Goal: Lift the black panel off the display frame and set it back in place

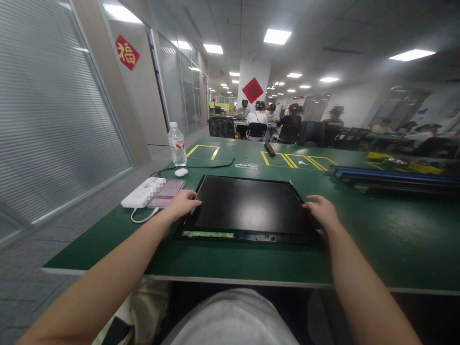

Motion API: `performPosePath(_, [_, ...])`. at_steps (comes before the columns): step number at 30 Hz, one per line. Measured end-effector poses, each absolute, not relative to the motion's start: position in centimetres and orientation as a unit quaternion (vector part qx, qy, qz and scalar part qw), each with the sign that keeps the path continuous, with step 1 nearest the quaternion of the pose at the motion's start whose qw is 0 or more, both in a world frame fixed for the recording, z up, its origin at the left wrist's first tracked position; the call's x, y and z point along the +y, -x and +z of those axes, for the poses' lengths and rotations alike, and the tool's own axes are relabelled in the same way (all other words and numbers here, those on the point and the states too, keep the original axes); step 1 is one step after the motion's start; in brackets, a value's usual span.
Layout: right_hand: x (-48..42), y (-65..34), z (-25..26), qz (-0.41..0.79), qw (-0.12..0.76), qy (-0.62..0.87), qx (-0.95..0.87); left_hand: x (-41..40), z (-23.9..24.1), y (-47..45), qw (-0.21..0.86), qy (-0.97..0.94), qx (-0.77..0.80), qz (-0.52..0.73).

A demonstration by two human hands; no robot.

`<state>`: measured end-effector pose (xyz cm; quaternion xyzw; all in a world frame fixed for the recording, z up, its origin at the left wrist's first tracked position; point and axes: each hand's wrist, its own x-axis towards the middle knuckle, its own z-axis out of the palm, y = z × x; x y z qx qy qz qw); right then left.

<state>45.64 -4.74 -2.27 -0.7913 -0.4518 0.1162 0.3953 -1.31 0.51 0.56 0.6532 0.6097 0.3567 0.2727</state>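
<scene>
A black flat display panel (247, 201) lies in front of me, within a black frame whose near edge carries a narrow green circuit strip (207, 235). At the panel's left edge, my left hand (182, 204) is closed, its thumb over the rim. My right hand (322, 211) grips the opposite edge, with its thumb against the side and a finger reaching forward. Whether the panel is lifted from its frame, I cannot tell. The fingers under both edges are partly hidden.
On the green table (377, 244), a white power bank (138, 192), a phone (172, 191), a white earbud case (181, 172) and a water bottle (177, 146) stand left. Long dark strips (388, 178) lie right. A dark bar (269, 149) lies at the back. Several people sit beyond.
</scene>
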Motion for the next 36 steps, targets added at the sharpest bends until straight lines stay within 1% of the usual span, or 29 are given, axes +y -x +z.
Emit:
performPosePath(19, [-4.9,-45.6,-2.1,0.167,0.411,0.774,-0.452,1.2,-0.2,1.9,0.217,-0.712,0.587,0.319])
performPosePath(23, [-4.8,-45.8,-2.2,0.161,0.409,0.773,-0.458,1.3,-0.2,1.9,0.201,-0.714,0.588,0.323])
performPosePath(31, [-4.8,-45.4,-2.2,0.11,0.369,0.78,-0.494,1.5,-0.7,2.0,0.182,-0.746,0.589,0.253])
performPosePath(36, [-4.8,-45.1,-2.3,0.09,0.365,0.784,-0.494,1.3,-1.0,2.4,0.119,-0.812,0.531,0.21])
